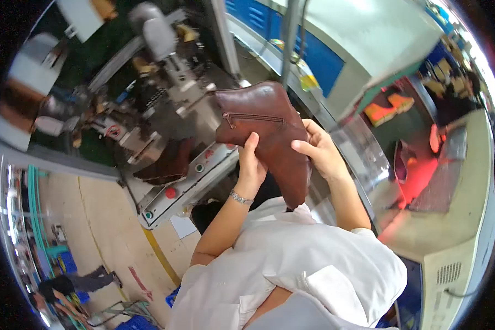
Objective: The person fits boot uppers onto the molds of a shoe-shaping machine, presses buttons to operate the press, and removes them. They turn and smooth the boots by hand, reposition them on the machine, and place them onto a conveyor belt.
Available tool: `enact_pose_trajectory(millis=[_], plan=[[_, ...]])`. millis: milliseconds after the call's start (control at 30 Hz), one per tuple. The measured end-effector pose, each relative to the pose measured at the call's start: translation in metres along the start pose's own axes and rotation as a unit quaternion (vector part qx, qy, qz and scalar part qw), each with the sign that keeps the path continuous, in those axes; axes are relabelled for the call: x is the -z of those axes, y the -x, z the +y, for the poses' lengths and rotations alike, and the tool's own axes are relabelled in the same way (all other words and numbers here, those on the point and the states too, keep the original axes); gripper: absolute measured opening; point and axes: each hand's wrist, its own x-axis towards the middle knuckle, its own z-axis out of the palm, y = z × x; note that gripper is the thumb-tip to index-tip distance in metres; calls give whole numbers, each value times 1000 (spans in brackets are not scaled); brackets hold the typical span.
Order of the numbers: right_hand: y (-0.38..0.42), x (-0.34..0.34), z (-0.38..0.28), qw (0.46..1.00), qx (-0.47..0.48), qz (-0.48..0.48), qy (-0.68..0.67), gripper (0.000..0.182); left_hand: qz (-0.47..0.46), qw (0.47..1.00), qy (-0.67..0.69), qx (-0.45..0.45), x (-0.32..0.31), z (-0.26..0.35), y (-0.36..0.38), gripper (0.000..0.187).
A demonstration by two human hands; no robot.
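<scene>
A brown leather boot upper point(267, 121) with a side zipper point(256, 117) is held up in front of my chest by both hands. My left hand point(251, 165), with a metal bracelet on the wrist, is closed on its left edge, thumb pressed on the leather. On the opposite edge, my right hand point(323, 151) grips with the thumb on top and the fingers partly hidden behind. The upper's narrow end points down toward my white shirt. Another dark brown boot upper point(170, 162) lies on the machine's bench to the left.
A machine point(176, 71) with metal arms and clamps stands ahead left, its panel point(195, 170) carrying red and green buttons. At right, a conveyor machine point(451, 236) glows red over shoe parts point(388, 110). A person point(74, 286) is at lower left.
</scene>
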Motion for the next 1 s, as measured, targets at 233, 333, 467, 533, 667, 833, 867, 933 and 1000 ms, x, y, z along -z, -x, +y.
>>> enact_pose_trajectory(millis=[233,333,467,533,667,833,867,933,1000], plan=[[59,75,12,961,36,270,-38,32,47,968,-93,230,47,-54,-6,50],[73,145,25,914,76,396,42,30,107,941,-205,245,75,-50,5,52],[51,293,21,757,103,508,398,24,122,924,-266,247,111,-33,10,47],[13,378,7,718,73,560,406,35,130,920,-288,234,115,-24,5,42],[-66,591,62,623,17,774,107,46,131,920,-308,205,107,-11,-6,40],[-52,557,100,740,-39,671,13,64,143,919,-325,171,94,7,7,40],[-52,532,95,758,-32,651,7,66,150,916,-330,174,99,9,12,40],[-56,498,90,784,-22,620,-7,62,183,913,-318,179,107,10,20,38],[-73,511,95,788,-48,614,18,52,213,908,-313,180,112,11,25,37]])
